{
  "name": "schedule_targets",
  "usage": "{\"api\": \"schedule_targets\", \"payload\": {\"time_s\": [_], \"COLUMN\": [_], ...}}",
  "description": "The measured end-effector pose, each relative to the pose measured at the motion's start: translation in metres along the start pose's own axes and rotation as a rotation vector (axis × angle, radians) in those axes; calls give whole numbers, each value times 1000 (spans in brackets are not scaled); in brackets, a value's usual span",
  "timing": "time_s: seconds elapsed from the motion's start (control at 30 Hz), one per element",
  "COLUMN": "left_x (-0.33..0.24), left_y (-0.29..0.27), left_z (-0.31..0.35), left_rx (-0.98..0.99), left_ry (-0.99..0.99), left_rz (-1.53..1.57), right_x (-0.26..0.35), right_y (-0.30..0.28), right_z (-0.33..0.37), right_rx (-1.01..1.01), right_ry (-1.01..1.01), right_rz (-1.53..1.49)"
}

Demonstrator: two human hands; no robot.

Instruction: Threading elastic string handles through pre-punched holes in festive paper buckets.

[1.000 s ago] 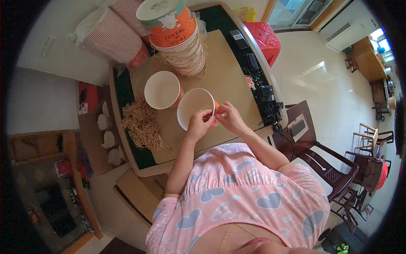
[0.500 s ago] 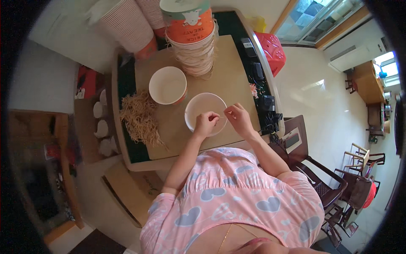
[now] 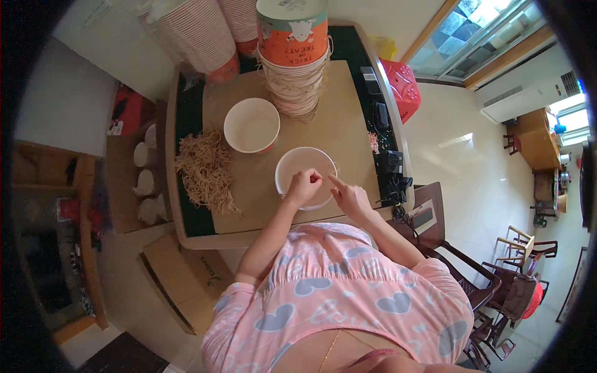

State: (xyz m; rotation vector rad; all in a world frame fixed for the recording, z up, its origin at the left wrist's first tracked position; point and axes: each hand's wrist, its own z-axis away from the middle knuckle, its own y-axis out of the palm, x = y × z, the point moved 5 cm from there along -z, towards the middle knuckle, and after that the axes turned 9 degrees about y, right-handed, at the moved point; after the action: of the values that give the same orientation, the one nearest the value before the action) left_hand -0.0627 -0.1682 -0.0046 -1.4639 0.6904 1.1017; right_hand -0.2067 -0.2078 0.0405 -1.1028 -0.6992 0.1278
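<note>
At the near tub [image 3: 299,161], the left hand [image 3: 304,187] curls and right hand [image 3: 351,200] points, maybe for string [image 3: 337,166], but I can't tell if fingers grip.

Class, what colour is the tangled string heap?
The string heap is tan, clearest in the head view.

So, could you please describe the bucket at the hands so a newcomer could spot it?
On the table, find the brown board. Toward its near edge sits an open bucket, white inside. Unlike the other bucket up-left, this one has the left hand over its mouth.
</note>
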Motion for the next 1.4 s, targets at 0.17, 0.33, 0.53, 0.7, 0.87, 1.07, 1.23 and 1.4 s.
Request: {"api": "schedule_targets", "payload": {"time_s": [0.17, 0.33, 0.53, 0.7, 0.87, 1.07, 1.23, 1.4], "left_x": [14, 4, 7, 1, 0, 91, 52, 45], "left_y": [11, 6, 8, 0, 9, 62, 57, 49], "left_z": [-1, -5, -2, -1, -19, -2, 10, 13], "left_rx": [68, 54, 182, 169, -269, -34, 112, 157], "left_ry": [4, -57, -172, 108, 122, -258, -343, -477], "left_rz": [128, 250, 389, -536, -170, 83, 726, 698], "right_x": [1, -1, -12, -12, -5, 0, -2, 0], "right_y": [4, -6, -9, 3, 9, 22, 22, 23], "right_z": [-10, -17, -27, -23, -5, 8, 9, 13], "right_rx": [-120, -276, -286, -244, -312, -223, -236, -243], "right_ry": [-108, -131, -146, -110, -105, -57, -92, -100], "right_rz": [-172, -245, -390, -395, -401, -472, -504, -472]}}
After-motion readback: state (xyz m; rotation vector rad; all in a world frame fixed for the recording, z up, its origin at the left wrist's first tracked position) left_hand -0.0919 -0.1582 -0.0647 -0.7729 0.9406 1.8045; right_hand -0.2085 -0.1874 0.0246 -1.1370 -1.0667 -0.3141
